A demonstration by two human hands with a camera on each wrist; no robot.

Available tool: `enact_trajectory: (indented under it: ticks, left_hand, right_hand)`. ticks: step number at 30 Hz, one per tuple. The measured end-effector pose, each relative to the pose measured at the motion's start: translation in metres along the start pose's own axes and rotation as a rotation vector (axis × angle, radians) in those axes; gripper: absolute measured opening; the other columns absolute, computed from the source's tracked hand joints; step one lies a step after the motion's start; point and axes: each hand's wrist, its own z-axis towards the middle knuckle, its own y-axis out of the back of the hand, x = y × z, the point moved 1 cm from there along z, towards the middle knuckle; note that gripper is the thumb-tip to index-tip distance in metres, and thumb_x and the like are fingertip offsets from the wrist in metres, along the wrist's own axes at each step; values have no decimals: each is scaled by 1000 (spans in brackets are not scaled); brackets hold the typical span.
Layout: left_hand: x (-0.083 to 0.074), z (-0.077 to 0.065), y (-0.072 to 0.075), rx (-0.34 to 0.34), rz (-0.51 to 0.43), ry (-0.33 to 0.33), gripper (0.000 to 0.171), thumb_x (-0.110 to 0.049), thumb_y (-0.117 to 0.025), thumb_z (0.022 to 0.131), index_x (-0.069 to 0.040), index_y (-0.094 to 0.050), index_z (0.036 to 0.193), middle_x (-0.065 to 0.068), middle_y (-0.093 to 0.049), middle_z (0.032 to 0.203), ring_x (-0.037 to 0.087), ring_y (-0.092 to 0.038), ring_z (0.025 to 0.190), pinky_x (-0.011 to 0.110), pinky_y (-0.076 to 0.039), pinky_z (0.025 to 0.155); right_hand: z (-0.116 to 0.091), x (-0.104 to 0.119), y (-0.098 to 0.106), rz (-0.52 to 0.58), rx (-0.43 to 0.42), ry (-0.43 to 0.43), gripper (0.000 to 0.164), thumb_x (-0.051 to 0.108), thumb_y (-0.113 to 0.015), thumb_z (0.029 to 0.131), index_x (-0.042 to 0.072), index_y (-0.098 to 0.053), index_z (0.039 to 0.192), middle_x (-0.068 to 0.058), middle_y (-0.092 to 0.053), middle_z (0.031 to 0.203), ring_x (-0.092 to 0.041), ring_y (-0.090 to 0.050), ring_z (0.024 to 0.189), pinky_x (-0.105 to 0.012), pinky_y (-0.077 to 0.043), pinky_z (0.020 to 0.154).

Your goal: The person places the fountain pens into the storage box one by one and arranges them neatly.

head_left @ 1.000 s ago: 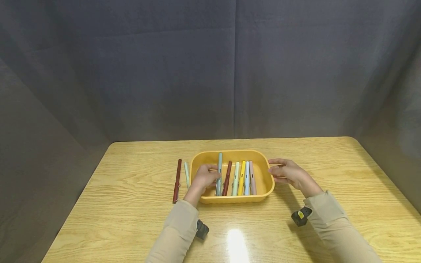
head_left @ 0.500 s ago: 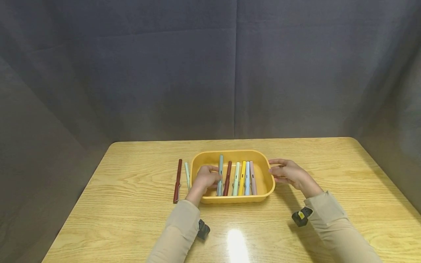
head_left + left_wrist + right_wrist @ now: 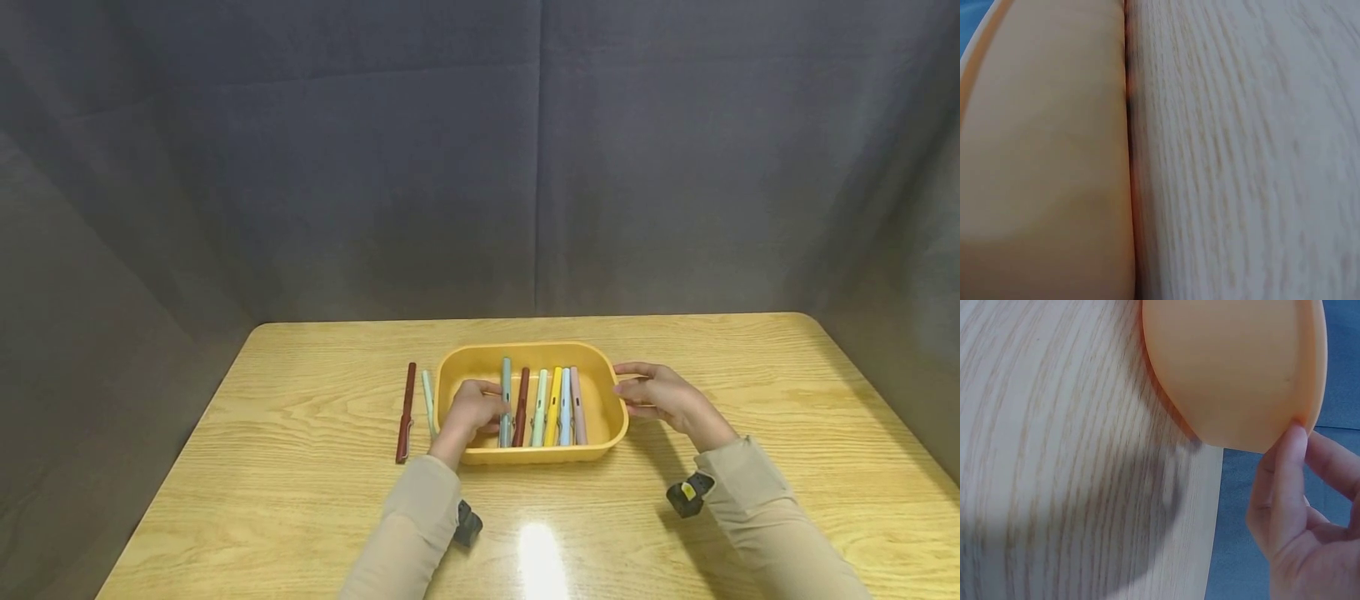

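Left hand [image 3: 472, 410] in yellow tray [image 3: 536, 456], fingers pinching teal pen [image 3: 506, 379], leftmost there, close beside dark red pen [image 3: 523, 392]; whether it rests on the tray floor, can't tell. Right hand [image 3: 663, 397] pinches the tray's right rim. Risk: an uneven release could roll teal pen onto its neighbour; a tug at the rim could skew both.

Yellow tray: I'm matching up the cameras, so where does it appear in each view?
Head: yellow tray, just right of centre, below the middle.
Left wrist: its wall fills the left side.
Right wrist: upper right, its rim pinched by the right hand.
Shared landmark: the wood-grain tabletop.
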Motion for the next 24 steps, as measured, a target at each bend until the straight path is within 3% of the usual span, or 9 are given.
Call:
enact_trajectory:
  ticks: [5,24]
  left_hand:
    - [-1,0,-2,12,-4,3,37,3,-62,86,9,-56,122,24,-65,110,21,-69,81,27,-62,69]
    - [0,3,-5,53,-4,-2,44,6,-63,82,11,-53,125,23,-63,107,18,-67,74,27,-62,66]
  right_hand:
    - [0,0,1,11,4,-6,60,10,-54,95,-9,-25,145,9,-60,85,-2,-57,75,-14,-57,70]
    - [-2,1,0,7,-1,-4,60,11,-55,95,-9,-26,144,9,-62,87,-3,-59,79,-16,-58,70]
